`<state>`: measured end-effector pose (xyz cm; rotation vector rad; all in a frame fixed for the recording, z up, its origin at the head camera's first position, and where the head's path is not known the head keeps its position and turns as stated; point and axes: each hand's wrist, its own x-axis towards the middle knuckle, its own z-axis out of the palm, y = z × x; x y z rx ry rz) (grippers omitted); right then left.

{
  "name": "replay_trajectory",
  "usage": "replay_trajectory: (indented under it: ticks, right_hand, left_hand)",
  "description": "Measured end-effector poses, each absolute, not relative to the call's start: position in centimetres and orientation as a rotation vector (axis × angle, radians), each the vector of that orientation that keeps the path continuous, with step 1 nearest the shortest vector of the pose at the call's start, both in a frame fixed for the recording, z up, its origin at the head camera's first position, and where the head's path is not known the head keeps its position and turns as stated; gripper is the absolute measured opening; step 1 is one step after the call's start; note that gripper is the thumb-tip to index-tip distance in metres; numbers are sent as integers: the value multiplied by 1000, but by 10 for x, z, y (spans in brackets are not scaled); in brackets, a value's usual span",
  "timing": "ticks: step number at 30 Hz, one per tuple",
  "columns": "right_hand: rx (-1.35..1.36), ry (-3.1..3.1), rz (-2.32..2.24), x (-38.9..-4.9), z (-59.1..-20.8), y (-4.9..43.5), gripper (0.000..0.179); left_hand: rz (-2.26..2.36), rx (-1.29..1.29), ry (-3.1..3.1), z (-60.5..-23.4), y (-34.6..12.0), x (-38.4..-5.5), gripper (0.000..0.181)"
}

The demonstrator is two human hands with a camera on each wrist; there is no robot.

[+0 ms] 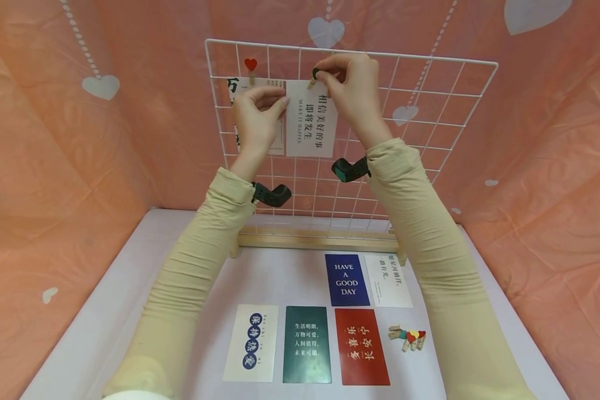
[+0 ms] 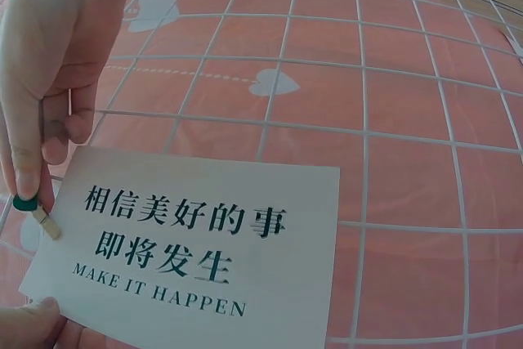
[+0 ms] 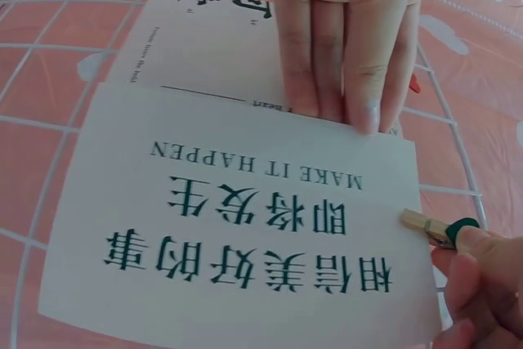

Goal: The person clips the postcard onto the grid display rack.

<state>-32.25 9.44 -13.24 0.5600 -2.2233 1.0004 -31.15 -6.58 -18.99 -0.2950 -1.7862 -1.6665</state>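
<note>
A white card (image 1: 311, 119) with dark lettering, MAKE IT HAPPEN among it, is held upright against the white wire grid (image 1: 445, 103). My left hand (image 1: 258, 114) pinches the card's left edge; in the right wrist view, the left hand (image 3: 347, 46) has its thumb at that edge. My right hand (image 1: 355, 91) pinches a small wooden clothespin (image 1: 312, 82) with a green top. In the right wrist view the tip of this clothespin (image 3: 415, 221) lies over the card's top edge. Whether it also grips the grid wire is hidden.
Left of it, another white card (image 1: 278, 145) hangs under a red-heart clothespin (image 1: 251, 69). Below the grid's wooden base (image 1: 315, 241) lie a blue card (image 1: 347, 280), a white card (image 1: 389, 283), a cream card (image 1: 237, 344), a green card (image 1: 307, 364), a red card (image 1: 362, 369) and several heart clothespins (image 1: 409, 336).
</note>
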Motion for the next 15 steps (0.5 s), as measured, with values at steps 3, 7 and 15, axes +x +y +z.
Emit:
replay_trajectory:
  ticks: [3, 7, 15]
  right_hand:
    - [584, -2190, 1054, -323, -135, 96, 19]
    - [619, -2139, 1145, -325, -139, 97, 19]
    - [685, -1942, 1325, -329, -149, 99, 17]
  left_hand:
    - [-1703, -313, -1768, -191, -67, -312, 15]
    - [-1743, -336, -1738, -193, -69, -313, 15]
    - [-1816, -333, -1695, -195, -70, -314, 15]
